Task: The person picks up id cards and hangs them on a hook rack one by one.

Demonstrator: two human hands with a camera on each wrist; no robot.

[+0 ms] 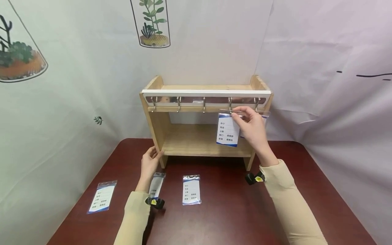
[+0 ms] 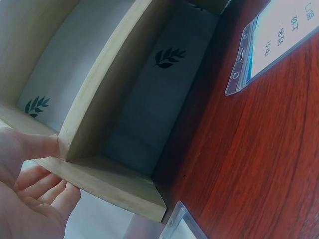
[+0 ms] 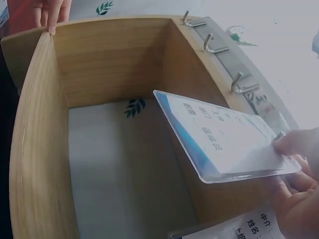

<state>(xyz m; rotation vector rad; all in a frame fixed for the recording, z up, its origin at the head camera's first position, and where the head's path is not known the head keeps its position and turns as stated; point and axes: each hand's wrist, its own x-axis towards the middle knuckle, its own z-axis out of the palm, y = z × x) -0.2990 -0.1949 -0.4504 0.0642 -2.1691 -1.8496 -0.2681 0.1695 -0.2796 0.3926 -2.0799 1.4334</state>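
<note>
My right hand (image 1: 252, 131) pinches the top edge of a clear-sleeved name badge (image 1: 227, 131) at the fourth hook (image 1: 230, 102) of a wooden shelf's hook rail. In the right wrist view the badge (image 3: 214, 137) tilts outward and a hook tip shows by the thumb; whether the hook passes through its slot I cannot tell. Partly behind the right hand, another badge (image 1: 266, 117) is at the rightmost hook. My left hand (image 1: 150, 164) grips the lower left of the wooden shelf (image 1: 202, 151), thumb against the board's front edge (image 2: 70, 144).
Three more badges lie on the dark red table (image 1: 226, 211): one at far left (image 1: 102, 197), one partly under the left wrist (image 1: 157, 185), one near the middle (image 1: 191, 190). Other metal hooks (image 1: 178, 103) line the rail's left part. A pale printed cloth (image 1: 76, 102) hangs behind.
</note>
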